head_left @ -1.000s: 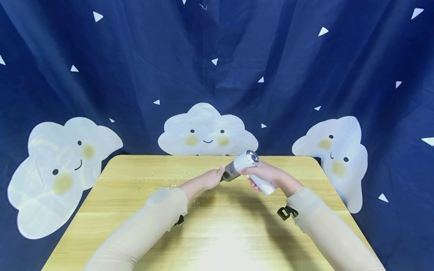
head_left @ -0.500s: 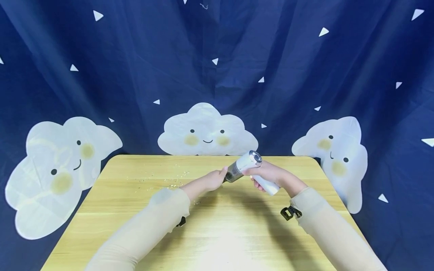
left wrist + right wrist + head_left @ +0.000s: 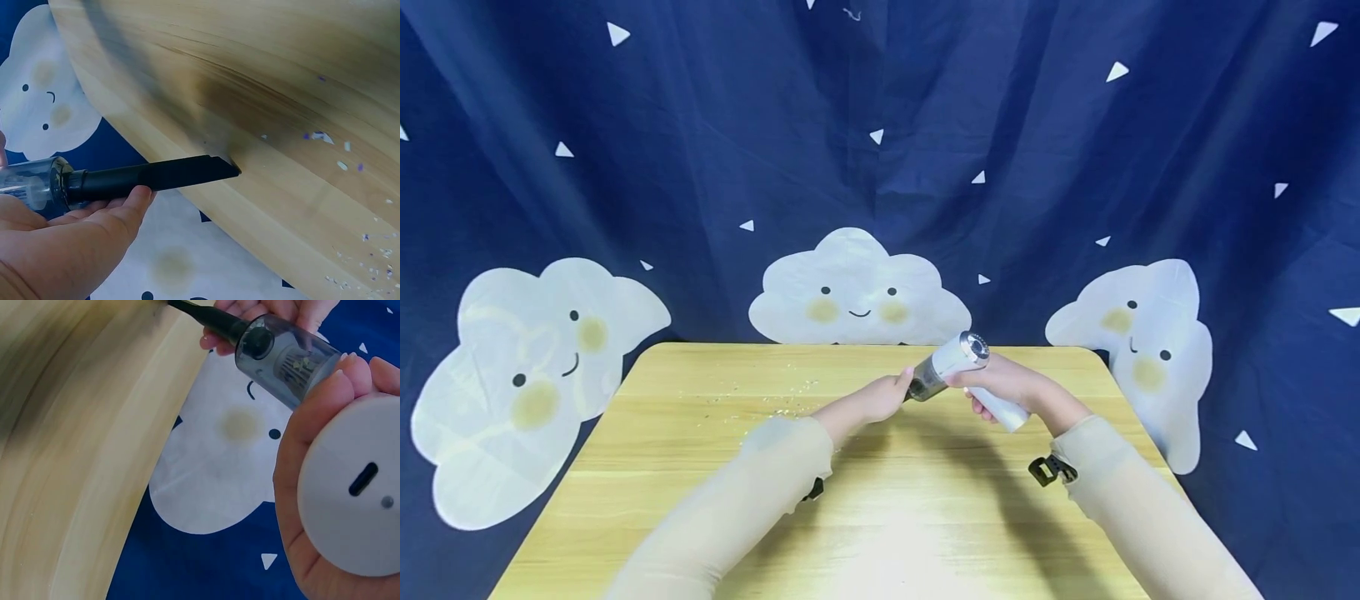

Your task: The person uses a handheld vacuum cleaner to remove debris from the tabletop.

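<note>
Dark blue curtain (image 3: 700,167) with white cloud faces behind, from nine o'clock round to three. Wooden counter (image 3: 880,517) below, filling the six o'clock half. White handheld vacuum (image 3: 958,360) held above the counter's far middle, toward one o'clock, black nozzle (image 3: 156,176) slanting down to the wood. Right hand (image 3: 1011,387), its grip wrapped round the white handle. Left hand (image 3: 868,402), its grip cupping the nozzle from beneath. Pale crumbs (image 3: 775,402) scattered toward eleven o'clock.
</note>
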Demonstrator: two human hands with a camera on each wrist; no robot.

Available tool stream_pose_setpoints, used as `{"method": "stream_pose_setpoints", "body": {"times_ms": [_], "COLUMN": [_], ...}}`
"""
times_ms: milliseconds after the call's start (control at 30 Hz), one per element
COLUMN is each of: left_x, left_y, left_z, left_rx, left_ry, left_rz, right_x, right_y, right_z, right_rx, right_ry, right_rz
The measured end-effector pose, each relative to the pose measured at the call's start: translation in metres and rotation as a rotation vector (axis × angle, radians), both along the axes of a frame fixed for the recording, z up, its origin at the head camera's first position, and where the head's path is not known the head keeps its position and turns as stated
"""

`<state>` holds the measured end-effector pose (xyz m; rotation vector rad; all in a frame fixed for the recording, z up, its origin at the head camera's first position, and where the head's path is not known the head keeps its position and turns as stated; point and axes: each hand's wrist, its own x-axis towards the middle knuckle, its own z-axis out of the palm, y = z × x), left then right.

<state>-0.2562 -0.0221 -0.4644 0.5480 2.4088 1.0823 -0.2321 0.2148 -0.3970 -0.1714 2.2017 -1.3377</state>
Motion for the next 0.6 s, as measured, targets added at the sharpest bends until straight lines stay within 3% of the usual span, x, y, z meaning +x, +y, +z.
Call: {"method": "stream_pose_setpoints", "body": {"times_ms": [233,600], "left_x": [-0.004,-0.001], "left_y": [0.014,0.018], "left_z": [-0.004,0.003], "left_rx": [0.018,-0.009], "left_ry": [-0.015,-0.007], "left_rz": [-0.001,-0.006], "right_x": [0.001,0.004], "right_y": [0.011,0.013], "right_z": [0.007,0.006], "right_rx": [0.019,-0.002], "right_ry": [-0.023,-0.064], "right_rz": [-0.03,-0.052]}}
